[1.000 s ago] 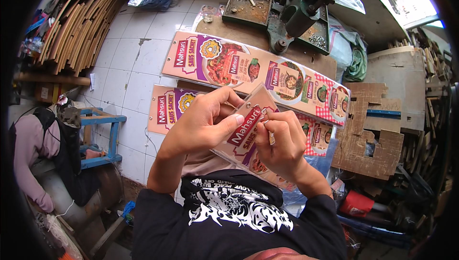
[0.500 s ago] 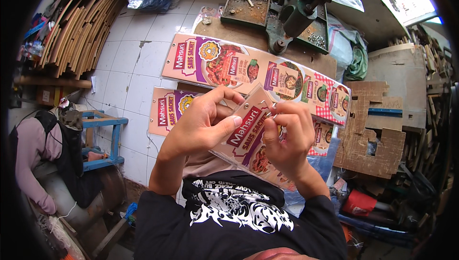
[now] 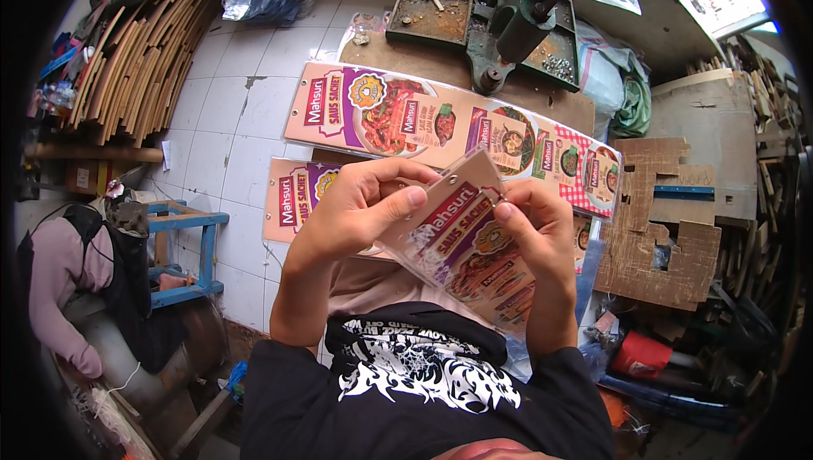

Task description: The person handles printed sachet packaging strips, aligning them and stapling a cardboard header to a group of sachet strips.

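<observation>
My left hand grips the upper left edge of a long, plastic-covered printed sign, which slants across my lap with food pictures on it. Thumb and fingers of my right hand are pinched on a small bent metal hook at the sign's upper end. A small eyelet shows near that end's corner, between the two hands; whether the hook passes through another hole I cannot tell. Beyond my hands lies a similar long sign. Another one lies closer, partly hidden by my left hand.
A green hand press stands at the far side, with a compartment tray of small metal bits. Cut cardboard lies to the right. At left are a blue wooden stool frame and stacked brown boards.
The sign in my hands has tilted, and its surface now catches glare. My right hand has shifted slightly right and turned, still pinching the hook. My left hand keeps its grip.
</observation>
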Demonstrator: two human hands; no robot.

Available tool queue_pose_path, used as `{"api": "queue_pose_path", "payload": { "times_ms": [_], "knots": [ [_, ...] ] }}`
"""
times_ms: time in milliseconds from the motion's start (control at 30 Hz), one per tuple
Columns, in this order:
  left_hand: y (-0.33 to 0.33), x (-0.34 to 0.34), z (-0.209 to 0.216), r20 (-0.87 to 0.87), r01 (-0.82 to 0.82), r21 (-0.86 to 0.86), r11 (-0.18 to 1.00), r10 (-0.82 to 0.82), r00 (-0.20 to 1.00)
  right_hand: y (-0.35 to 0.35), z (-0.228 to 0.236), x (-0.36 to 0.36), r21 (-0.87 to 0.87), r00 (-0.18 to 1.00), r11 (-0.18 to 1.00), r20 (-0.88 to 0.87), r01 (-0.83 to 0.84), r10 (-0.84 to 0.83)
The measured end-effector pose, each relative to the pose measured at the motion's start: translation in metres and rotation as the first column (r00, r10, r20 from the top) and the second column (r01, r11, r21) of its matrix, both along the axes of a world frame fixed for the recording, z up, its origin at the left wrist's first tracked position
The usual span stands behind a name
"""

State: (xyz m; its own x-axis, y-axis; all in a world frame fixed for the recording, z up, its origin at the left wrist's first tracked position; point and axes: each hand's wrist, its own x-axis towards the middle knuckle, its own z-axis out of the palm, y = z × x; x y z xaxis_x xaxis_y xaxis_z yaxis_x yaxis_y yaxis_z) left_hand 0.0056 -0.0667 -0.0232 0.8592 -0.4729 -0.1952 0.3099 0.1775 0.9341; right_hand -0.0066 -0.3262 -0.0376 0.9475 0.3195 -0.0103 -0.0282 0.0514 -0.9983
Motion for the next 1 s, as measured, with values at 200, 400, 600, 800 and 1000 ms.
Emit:
{"api": "queue_pose_path", "payload": {
  "times_ms": [200,400,600,800,1000],
  "knots": [
    [-0.009,-0.019,-0.020,0.052,-0.061,-0.211,0.976,0.073,0.996,-0.010,-0.002,0.003,0.067,0.972,0.971,0.016,0.231,-0.233],
    [-0.031,-0.032,-0.027,0.143,-0.237,-0.134,0.962,0.255,0.956,-0.008,-0.012,0.009,-0.104,0.917,0.930,0.239,0.352,-0.320],
    [-0.032,-0.032,-0.024,0.158,-0.283,-0.067,0.957,0.290,0.944,0.020,0.001,-0.008,-0.275,0.674,0.790,0.705,0.547,-0.221],
    [-0.035,-0.033,-0.027,0.217,-0.321,-0.077,0.944,0.330,0.919,0.046,-0.001,-0.013,-0.307,0.632,0.832,0.772,0.462,-0.066],
    [-0.031,-0.035,-0.023,0.222,-0.287,0.022,0.958,0.275,0.936,0.049,-0.001,-0.013,-0.323,0.598,0.813,0.801,0.485,-0.039]
  ]
}}
